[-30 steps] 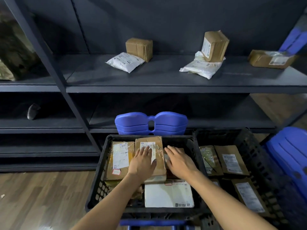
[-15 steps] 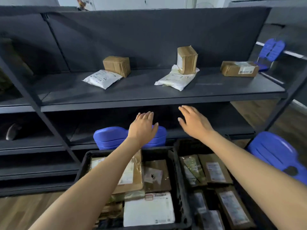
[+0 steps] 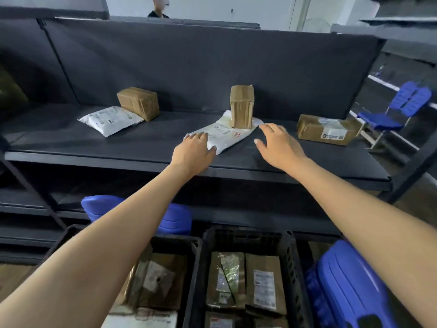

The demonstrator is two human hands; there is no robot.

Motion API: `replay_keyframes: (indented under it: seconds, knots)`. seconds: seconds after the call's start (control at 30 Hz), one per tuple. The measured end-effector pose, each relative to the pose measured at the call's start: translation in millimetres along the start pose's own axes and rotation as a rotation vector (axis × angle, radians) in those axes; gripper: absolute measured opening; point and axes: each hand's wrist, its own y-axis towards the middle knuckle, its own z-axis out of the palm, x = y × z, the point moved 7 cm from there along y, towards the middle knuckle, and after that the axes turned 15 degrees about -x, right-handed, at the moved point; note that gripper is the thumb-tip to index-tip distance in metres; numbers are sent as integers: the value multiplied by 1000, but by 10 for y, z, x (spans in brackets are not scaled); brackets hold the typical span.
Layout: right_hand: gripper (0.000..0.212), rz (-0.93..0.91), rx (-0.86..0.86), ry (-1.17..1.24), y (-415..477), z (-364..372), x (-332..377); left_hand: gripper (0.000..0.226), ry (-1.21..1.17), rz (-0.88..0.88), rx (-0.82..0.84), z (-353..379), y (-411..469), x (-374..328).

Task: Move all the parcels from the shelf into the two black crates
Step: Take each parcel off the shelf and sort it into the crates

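Observation:
On the dark shelf [image 3: 165, 159] lies a white mailer bag [image 3: 227, 134] with an upright brown box [image 3: 241, 106] standing on its far end. My left hand [image 3: 192, 152] rests on the bag's near left corner, fingers spread. My right hand [image 3: 277, 145] hovers open just right of the bag, holding nothing. Further left lie a second white mailer [image 3: 110, 119] and a brown box [image 3: 139, 102]. A flat brown parcel [image 3: 327, 129] sits at the right. Below, the left black crate [image 3: 194, 247] and the right black crate [image 3: 292, 256] hold several parcels.
Blue plastic stools stand behind the left crate [image 3: 175, 218], at the lower right [image 3: 350, 287] and folded at the far right [image 3: 399, 107]. A shelf post [image 3: 411, 171] slants down on the right. A person stands beyond the shelf's back panel [image 3: 158, 8].
Both hands rose from the parcels in the left crate up to the shelf; the left hand now touches the white mailer and the right hand is beside it.

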Motion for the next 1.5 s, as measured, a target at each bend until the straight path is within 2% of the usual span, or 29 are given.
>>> replay_keyframes:
  seconds: [0.37,0.43,0.57,0.8,0.87,1.0,1.2,1.37,1.5]
  knots:
    - [55,116,18,89,955,430,-464,44,35,41,16,466,1101,-235]
    - [55,119,24,90,1131,531,-499,39,25,49,-29,538,1344,-250]
    - [52,129,4,123,1429,713,-534,41,-21,-15,-50,707,1755,-224]
    - [53,418,14,303,1828,1133,-791,44,-334,-261,68,1171,2211,-188]
    - [52,458,29,342,1892,1241,-833,49,-424,-330,76,1276,2285,-195]
    - [64,515,58,395,1965,1383,-865,49,-487,-383,101,1446,2408,-236]
    - [57,578,65,540,1951,1520,-852,58,-700,-584,117,1708,2454,-212]
    - [43,584,3,647,1808,1370,-759,44,-790,-596,23,1570,2295,-261]
    - [31,561,-75,764,1497,1102,-612,21,-927,-582,-90,1274,1910,-333]
